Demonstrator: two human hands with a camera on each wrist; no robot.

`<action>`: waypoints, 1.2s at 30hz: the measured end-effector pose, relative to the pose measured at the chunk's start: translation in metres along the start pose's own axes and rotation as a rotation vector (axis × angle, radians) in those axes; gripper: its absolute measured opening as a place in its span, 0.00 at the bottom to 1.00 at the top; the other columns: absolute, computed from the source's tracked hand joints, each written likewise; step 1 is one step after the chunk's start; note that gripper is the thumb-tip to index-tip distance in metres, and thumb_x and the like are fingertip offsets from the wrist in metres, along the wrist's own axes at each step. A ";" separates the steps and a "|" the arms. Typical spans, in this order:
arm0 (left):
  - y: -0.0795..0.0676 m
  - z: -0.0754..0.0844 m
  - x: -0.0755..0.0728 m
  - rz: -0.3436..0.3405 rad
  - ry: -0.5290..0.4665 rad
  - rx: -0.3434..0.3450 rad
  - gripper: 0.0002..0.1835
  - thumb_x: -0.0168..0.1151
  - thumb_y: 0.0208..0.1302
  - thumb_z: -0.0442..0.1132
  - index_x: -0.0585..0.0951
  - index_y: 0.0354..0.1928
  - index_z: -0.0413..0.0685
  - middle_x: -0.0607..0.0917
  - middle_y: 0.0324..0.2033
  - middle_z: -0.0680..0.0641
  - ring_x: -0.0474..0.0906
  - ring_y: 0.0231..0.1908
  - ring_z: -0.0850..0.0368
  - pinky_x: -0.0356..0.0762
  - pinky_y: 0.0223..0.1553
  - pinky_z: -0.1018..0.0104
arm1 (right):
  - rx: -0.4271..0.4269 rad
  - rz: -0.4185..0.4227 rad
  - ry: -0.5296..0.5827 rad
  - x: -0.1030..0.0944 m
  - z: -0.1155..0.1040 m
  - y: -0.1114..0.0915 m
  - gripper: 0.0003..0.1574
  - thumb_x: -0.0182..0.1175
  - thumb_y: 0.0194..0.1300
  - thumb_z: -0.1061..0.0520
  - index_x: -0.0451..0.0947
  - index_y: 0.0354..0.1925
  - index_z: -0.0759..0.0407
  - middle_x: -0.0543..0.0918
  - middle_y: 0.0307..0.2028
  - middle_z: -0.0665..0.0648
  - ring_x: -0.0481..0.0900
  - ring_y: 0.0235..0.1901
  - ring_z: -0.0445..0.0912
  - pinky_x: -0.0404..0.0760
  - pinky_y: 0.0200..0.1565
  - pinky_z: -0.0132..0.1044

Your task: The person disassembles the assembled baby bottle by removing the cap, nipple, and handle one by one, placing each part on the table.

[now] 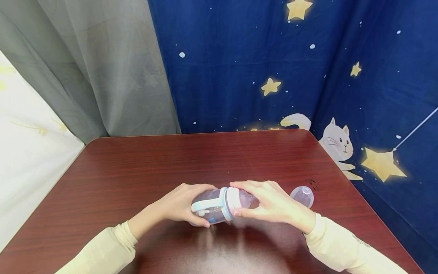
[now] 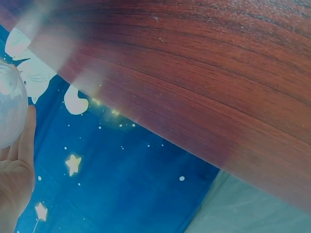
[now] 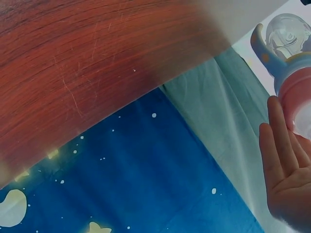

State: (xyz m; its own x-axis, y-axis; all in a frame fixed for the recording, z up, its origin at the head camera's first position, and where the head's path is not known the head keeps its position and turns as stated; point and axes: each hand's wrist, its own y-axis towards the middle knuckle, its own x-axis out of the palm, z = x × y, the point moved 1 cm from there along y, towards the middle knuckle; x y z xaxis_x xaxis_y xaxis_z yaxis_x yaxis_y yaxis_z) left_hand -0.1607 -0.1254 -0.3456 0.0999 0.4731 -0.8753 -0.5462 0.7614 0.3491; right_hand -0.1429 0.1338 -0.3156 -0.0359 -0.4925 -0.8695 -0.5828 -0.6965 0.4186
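Observation:
A clear baby bottle [image 1: 219,204] with a pale blue handle [image 1: 207,204] and a pink collar [image 1: 234,198] lies sideways between both hands, over the front middle of the table. My left hand [image 1: 183,202] grips its clear body, thumb below and fingers over the top. At the collar end, my right hand [image 1: 270,201] holds the pink ring between thumb and fingers. The nipple end points into the right palm and is partly hidden. In the right wrist view the collar [image 3: 295,92] and blue handle [image 3: 267,56] show beyond the fingers. The left wrist view catches the bottle's rounded base [image 2: 12,104].
A clear domed cap [image 1: 302,196] sits on the brown wooden table [image 1: 191,160], just right of the right wrist. Dark specks mark the tabletop behind it. Grey and blue star-patterned curtains [image 1: 232,68] hang beyond the far edge.

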 end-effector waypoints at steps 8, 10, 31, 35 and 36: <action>0.000 0.000 0.000 0.000 -0.002 0.002 0.41 0.64 0.36 0.67 0.69 0.52 0.53 0.77 0.39 0.61 0.72 0.32 0.71 0.68 0.32 0.78 | -0.055 0.021 0.027 0.000 0.001 -0.002 0.38 0.59 0.49 0.34 0.67 0.57 0.45 0.74 0.48 0.43 0.73 0.42 0.34 0.73 0.36 0.33; 0.000 0.000 0.000 0.000 -0.002 0.004 0.41 0.64 0.36 0.67 0.69 0.52 0.53 0.77 0.39 0.61 0.72 0.32 0.71 0.68 0.32 0.78 | -0.069 0.022 0.039 0.000 0.001 -0.002 0.38 0.59 0.49 0.35 0.67 0.57 0.45 0.74 0.49 0.43 0.73 0.43 0.35 0.73 0.37 0.33; 0.001 0.001 0.000 -0.013 -0.006 -0.001 0.41 0.64 0.36 0.67 0.69 0.53 0.53 0.77 0.39 0.60 0.72 0.32 0.71 0.68 0.32 0.79 | -0.347 0.106 -0.043 -0.002 0.004 -0.004 0.37 0.62 0.49 0.39 0.69 0.56 0.50 0.68 0.56 0.49 0.71 0.47 0.39 0.72 0.42 0.34; 0.002 0.001 0.000 -0.013 -0.007 0.006 0.41 0.64 0.36 0.67 0.69 0.53 0.53 0.77 0.39 0.60 0.72 0.32 0.70 0.68 0.32 0.79 | -0.373 0.109 -0.054 -0.002 0.005 -0.005 0.38 0.64 0.48 0.41 0.69 0.57 0.51 0.67 0.57 0.49 0.71 0.47 0.39 0.71 0.43 0.35; 0.002 0.001 0.000 -0.013 -0.010 0.007 0.41 0.64 0.37 0.67 0.69 0.53 0.53 0.77 0.39 0.60 0.72 0.31 0.71 0.68 0.32 0.79 | -0.377 0.108 -0.057 -0.002 0.005 -0.005 0.39 0.64 0.48 0.42 0.68 0.57 0.51 0.67 0.57 0.49 0.71 0.48 0.39 0.71 0.43 0.35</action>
State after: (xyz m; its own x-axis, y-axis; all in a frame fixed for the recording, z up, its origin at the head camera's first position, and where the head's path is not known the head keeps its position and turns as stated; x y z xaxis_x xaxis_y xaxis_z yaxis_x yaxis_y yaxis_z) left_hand -0.1606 -0.1235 -0.3447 0.1153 0.4672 -0.8766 -0.5392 0.7706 0.3397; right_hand -0.1439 0.1411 -0.3173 -0.1319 -0.5513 -0.8238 -0.2347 -0.7901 0.5663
